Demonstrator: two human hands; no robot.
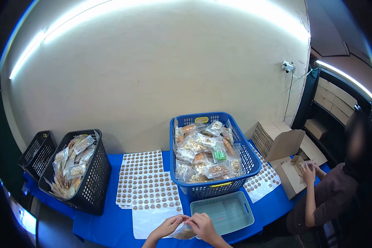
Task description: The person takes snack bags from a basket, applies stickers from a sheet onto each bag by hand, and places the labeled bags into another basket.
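Observation:
A small clear plastic packet [184,233] with brownish contents is between my hands at the front edge of the table. My left hand [169,227] holds it from the left, fingers curled at its upper edge. Across from it, my right hand [203,225] is closed on the packet's top, with the fingertips of both hands close together. Just beyond them lie sheets of round brown stickers [157,190] on white backing. A shallow grey-green tray [246,221] sits to the right of my hands, holding a tiny red piece.
A blue basket [182,188] full of snack packets stands behind the tray. Black baskets [96,188] are at the left, one heaped with packets. On the right, a co-worker [324,194] handles an open cardboard box [286,182] beside stacked flat cartons [262,138]. Blue cloth [105,223] covers the table.

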